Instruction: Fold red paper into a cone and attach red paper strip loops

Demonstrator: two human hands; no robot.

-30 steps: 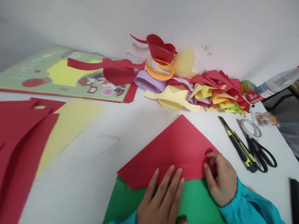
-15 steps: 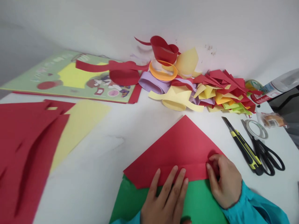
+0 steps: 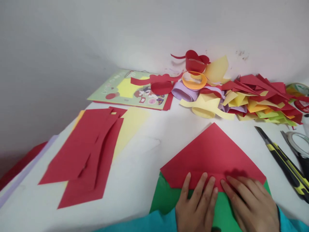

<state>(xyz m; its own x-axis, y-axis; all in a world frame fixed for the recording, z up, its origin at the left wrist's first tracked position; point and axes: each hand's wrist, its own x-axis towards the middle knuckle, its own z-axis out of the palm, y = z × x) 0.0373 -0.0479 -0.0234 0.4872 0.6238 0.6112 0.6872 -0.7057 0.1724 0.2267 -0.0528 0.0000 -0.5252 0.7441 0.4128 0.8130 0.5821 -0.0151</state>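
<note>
A folded red paper triangle [image 3: 212,154] lies on a green sheet [image 3: 166,199] at the table's near edge. My left hand [image 3: 196,206] rests flat with fingers stretched out, its fingertips pressing the folded lower edge of the red paper. My right hand [image 3: 253,206] lies flat beside it, fingers extended onto the same fold just to the right. Neither hand holds anything. Teal sleeves cover both wrists.
Cut red sheets [image 3: 89,154] over a yellow sheet [image 3: 131,127] lie at left. A craft booklet [image 3: 127,91] and a heap of coloured paper scraps and loops [image 3: 236,96] sit along the wall. A yellow-black utility knife [image 3: 282,161] and a tape roll [image 3: 299,145] lie at right.
The camera has swung left, shifting everything rightward. My right hand has uncurled from a pinch at the fold's right end and now lies flat beside my left hand.
</note>
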